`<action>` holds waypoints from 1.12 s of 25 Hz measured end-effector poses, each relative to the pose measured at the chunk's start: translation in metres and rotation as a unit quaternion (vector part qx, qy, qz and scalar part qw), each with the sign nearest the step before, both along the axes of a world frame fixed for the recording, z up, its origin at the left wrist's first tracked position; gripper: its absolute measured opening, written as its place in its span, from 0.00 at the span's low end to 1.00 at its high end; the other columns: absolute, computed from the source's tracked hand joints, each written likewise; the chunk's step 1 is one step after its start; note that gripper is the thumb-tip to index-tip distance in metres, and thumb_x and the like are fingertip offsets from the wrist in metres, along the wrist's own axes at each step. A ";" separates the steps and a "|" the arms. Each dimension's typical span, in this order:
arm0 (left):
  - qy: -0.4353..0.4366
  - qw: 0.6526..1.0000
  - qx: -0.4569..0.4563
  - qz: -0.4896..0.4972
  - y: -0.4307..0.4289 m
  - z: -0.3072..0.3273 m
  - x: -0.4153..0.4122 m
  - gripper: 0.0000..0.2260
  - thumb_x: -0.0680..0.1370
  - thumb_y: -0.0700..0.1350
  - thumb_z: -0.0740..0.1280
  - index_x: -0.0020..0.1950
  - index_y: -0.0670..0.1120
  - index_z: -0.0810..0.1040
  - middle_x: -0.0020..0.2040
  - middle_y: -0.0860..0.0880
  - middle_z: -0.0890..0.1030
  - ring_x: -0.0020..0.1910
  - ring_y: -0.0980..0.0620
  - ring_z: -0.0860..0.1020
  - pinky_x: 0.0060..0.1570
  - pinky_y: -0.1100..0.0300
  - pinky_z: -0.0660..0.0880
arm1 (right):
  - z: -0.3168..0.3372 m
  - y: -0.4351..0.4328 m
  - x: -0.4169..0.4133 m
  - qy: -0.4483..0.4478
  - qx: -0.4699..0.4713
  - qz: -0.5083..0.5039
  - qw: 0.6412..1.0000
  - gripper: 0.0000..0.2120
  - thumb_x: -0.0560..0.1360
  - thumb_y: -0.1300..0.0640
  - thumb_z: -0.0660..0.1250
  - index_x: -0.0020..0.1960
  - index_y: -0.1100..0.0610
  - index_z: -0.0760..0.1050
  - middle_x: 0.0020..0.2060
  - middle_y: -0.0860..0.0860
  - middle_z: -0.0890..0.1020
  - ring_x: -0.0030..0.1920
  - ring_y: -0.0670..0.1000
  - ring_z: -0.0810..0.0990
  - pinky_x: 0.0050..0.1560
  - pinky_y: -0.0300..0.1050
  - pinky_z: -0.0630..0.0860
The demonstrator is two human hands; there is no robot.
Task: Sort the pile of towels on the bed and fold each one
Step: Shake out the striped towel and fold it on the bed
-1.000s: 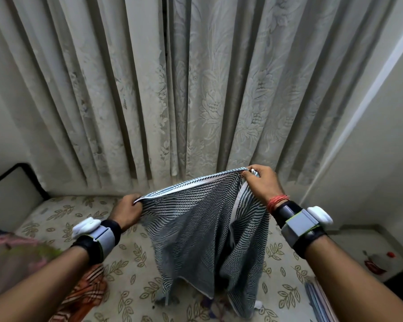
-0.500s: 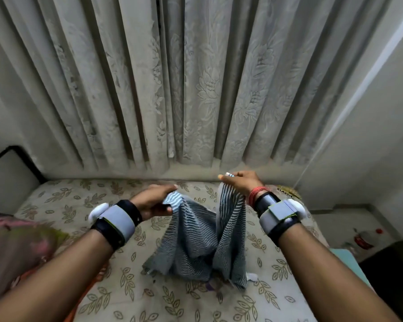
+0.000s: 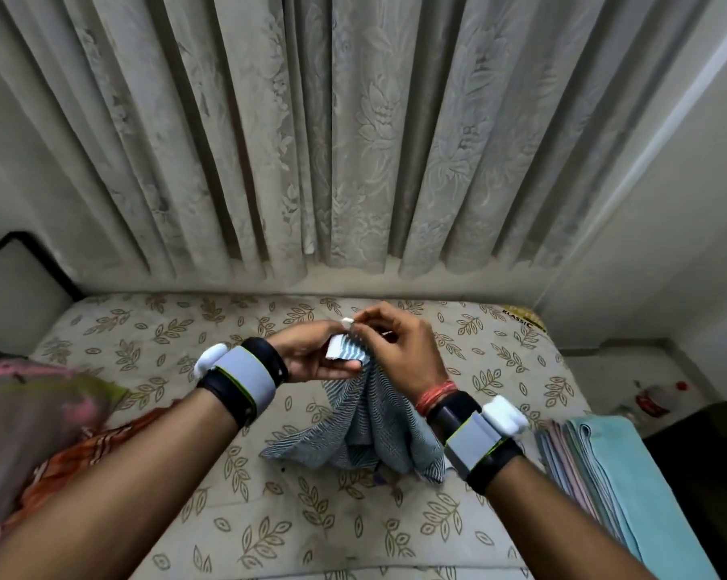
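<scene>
Striped towel (image 3: 370,429) gripped by left hand (image 3: 311,355), right hand (image 3: 401,353).

We see both forearms bare. Behind the left hand (image 3: 311,357) a broad black left strap (image 3: 228,397) circles the wrist. It carries a curved grey plate (image 3: 251,370) edged with a thin yellow-green line, and a rounded left white module (image 3: 211,362) sits on its outer side. Behind the right hand (image 3: 399,353) we find a bundle of red-orange threads (image 3: 435,395), then a black right strap (image 3: 454,412) with a boxy grey housing (image 3: 470,443), the same yellow-green edging and a rounded right white module (image 3: 504,414).
</scene>
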State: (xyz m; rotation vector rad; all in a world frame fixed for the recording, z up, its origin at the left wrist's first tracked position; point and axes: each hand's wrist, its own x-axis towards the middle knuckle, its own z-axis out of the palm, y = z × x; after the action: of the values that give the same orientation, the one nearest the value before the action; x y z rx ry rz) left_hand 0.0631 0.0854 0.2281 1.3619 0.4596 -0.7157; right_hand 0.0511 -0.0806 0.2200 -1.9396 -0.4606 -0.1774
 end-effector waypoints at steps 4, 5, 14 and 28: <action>0.003 0.999 0.021 -0.039 -0.001 -0.001 0.002 0.10 0.83 0.41 0.58 0.48 0.45 0.78 0.33 0.50 0.81 0.26 0.57 0.79 0.32 0.62 0.82 | -0.018 0.001 -0.018 -0.081 -0.037 0.037 0.995 0.05 0.78 0.58 0.72 0.54 0.55 0.83 0.48 0.46 0.86 0.48 0.43 0.85 0.49 0.47 0.82; 0.004 0.998 0.036 -0.053 -0.001 -0.002 0.001 0.09 0.83 0.40 0.58 0.48 0.45 0.77 0.33 0.50 0.80 0.26 0.57 0.79 0.31 0.62 0.81 | -0.022 -0.001 -0.020 -0.090 -0.036 0.040 0.995 0.06 0.79 0.58 0.72 0.55 0.55 0.83 0.48 0.46 0.86 0.49 0.44 0.85 0.49 0.47 0.82; 0.009 0.985 0.141 -0.102 -0.005 -0.008 0.005 0.10 0.81 0.42 0.57 0.45 0.43 0.76 0.34 0.47 0.81 0.31 0.52 0.79 0.29 0.61 0.77 | -0.017 -0.011 -0.024 -0.094 -0.167 0.082 0.978 0.18 0.72 0.40 0.74 0.56 0.50 0.83 0.50 0.46 0.86 0.49 0.43 0.83 0.51 0.43 0.81; 0.086 0.993 0.038 -0.066 -0.002 -0.027 0.004 0.15 0.80 0.50 0.59 0.40 0.45 0.80 0.39 0.47 0.85 0.38 0.48 0.83 0.57 0.52 0.77 | -0.010 -0.014 -0.013 -0.142 -0.119 -0.011 0.983 0.09 0.79 0.58 0.69 0.59 0.53 0.80 0.48 0.49 0.86 0.46 0.47 0.84 0.47 0.49 0.82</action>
State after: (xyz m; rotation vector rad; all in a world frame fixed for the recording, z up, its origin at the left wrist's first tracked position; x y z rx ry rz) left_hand 0.0672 0.0833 0.2015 1.4169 0.5420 -0.9379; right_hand 0.0377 -0.0945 0.2100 -2.1632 -0.6737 -0.4333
